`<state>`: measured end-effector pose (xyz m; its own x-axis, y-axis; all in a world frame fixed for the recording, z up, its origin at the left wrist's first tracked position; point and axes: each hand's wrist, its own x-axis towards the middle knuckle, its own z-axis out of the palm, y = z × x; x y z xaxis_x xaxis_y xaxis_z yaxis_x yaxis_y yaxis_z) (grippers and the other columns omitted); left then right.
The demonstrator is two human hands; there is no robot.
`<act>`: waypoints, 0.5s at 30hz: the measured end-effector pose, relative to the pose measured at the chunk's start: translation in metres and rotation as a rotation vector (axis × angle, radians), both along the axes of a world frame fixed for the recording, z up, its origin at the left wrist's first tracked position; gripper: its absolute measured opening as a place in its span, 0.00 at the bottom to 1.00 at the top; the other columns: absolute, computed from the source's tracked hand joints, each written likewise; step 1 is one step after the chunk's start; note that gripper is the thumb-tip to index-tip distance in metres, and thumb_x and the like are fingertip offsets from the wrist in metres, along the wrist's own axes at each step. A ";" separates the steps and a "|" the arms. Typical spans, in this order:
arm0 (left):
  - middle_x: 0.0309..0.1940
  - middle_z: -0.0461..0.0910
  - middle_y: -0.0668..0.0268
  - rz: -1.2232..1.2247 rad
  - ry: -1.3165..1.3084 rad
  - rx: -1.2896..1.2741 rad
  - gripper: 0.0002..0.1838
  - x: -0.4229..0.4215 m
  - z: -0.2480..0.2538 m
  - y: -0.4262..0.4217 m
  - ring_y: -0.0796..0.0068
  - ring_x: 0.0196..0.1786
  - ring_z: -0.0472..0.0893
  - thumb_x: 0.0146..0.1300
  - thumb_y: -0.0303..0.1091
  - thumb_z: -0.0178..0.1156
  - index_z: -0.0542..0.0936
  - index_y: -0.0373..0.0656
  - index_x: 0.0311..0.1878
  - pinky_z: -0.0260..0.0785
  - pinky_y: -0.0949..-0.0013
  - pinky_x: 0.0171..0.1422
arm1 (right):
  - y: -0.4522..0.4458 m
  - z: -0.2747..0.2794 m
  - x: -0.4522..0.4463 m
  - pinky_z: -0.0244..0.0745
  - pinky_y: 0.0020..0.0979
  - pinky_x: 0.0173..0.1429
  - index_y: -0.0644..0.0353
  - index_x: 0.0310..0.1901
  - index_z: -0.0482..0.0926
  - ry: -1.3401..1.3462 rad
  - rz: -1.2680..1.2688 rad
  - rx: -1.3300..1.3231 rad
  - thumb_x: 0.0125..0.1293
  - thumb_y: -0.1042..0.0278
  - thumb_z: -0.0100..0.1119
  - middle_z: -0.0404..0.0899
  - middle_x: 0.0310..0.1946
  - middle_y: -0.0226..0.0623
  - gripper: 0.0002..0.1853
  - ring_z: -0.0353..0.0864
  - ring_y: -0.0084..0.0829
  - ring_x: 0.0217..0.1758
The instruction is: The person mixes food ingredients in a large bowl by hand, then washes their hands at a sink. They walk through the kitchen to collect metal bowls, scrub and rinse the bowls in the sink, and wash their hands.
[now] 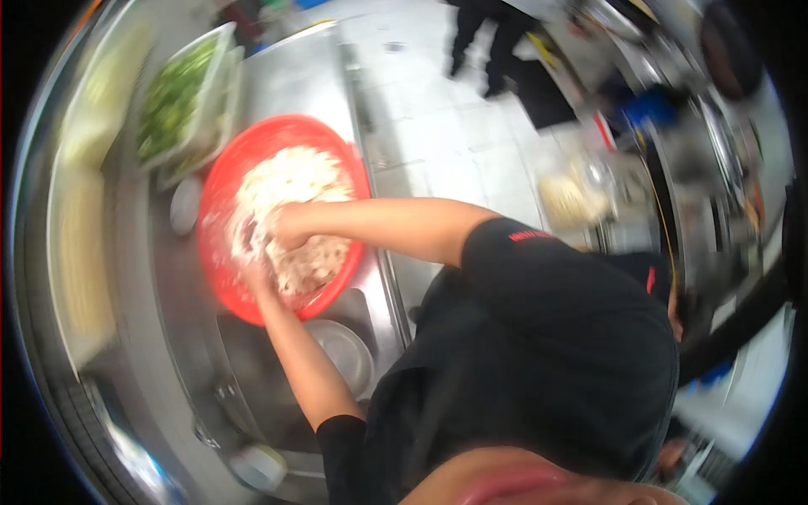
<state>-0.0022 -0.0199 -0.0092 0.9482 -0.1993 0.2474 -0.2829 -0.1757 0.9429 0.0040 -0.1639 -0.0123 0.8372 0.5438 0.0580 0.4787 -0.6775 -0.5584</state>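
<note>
A large red basin (220, 280) holds a pale, wet-looking mixture (295, 172), whitish at the far side and browner with lumps at the near side. My right hand (288, 227) reaches into it from the right. From below comes my left hand (257, 268), close against the right one near the basin's left part. Both hands touch the mixture, and whitish coating covers the fingers. Blur and the mixture hide how the fingers are bent. What the mixture is made of cannot be made out.
The basin sits on a metal counter (305, 71), partly over a sink holding a round pale container (345, 358). Behind stand a clear tub of chopped greens (175, 99) and a small white bowl (185, 206). Another person's dark-clothed legs (484, 42) show on the tiled floor (454, 135).
</note>
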 end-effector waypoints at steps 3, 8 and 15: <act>0.43 0.77 0.60 -0.042 -0.016 0.109 0.11 0.027 -0.018 0.001 0.70 0.47 0.76 0.59 0.21 0.56 0.77 0.32 0.45 0.70 0.68 0.48 | -0.007 0.010 -0.001 0.73 0.42 0.50 0.56 0.43 0.84 0.020 -0.069 -0.035 0.51 0.70 0.55 0.82 0.41 0.46 0.16 0.81 0.44 0.45; 0.35 0.78 0.61 -0.232 -0.122 0.242 0.09 0.035 -0.017 0.001 0.71 0.40 0.76 0.57 0.20 0.56 0.78 0.32 0.42 0.70 0.68 0.48 | -0.025 0.033 -0.019 0.74 0.43 0.48 0.54 0.41 0.84 -0.012 -0.193 -0.018 0.53 0.67 0.57 0.83 0.40 0.45 0.13 0.81 0.45 0.43; 0.44 0.82 0.53 -0.072 -0.151 0.579 0.18 0.028 -0.025 0.013 0.62 0.47 0.81 0.55 0.17 0.54 0.77 0.29 0.51 0.70 0.65 0.53 | -0.018 0.053 -0.058 0.76 0.43 0.46 0.55 0.36 0.84 -0.152 -0.446 0.204 0.53 0.56 0.61 0.83 0.35 0.44 0.13 0.82 0.44 0.42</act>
